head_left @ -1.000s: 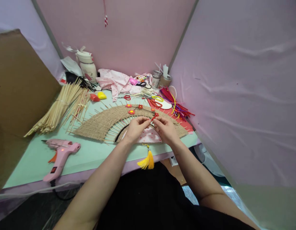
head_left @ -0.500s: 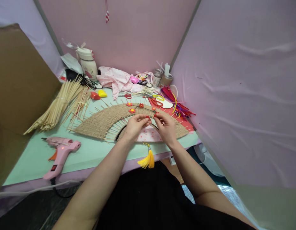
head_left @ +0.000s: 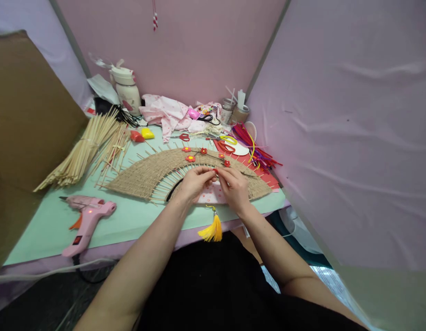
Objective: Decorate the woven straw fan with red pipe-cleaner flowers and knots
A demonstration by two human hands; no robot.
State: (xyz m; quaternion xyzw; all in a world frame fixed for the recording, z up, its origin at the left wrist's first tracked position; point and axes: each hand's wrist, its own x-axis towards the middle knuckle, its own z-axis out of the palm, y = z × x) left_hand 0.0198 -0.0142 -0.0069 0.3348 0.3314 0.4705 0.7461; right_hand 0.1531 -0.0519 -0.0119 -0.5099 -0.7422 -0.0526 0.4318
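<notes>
My left hand [head_left: 195,184] and my right hand [head_left: 235,188] meet over the lower middle of a woven fan [head_left: 140,177], both with fingers pinched. Between their fingertips is a small red piece [head_left: 215,171], probably modelling clay; its shape is mostly hidden. Thin sticks poke out along the fan's curved edges. Several small red and orange flowers with yellow centres, such as this orange flower [head_left: 190,158], sit along a dark twig on the weave. Under my hands lies white cloth with pink dots [head_left: 209,196]. A yellow tassel [head_left: 213,228] hangs at the table's front edge.
A pink hot glue gun [head_left: 90,214] lies front left, its light glowing. Wooden sticks [head_left: 83,151] are bundled behind it. Red and yellow clay packs [head_left: 147,133], scissors [head_left: 227,146] and pipe cleaners [head_left: 259,149] lie behind the fan. A cream bottle [head_left: 128,92] stands at the back.
My right hand has moved slightly left, so its fingertips now meet my left hand's at the red piece. A red flower and twig end on the fan's right side have come into view.
</notes>
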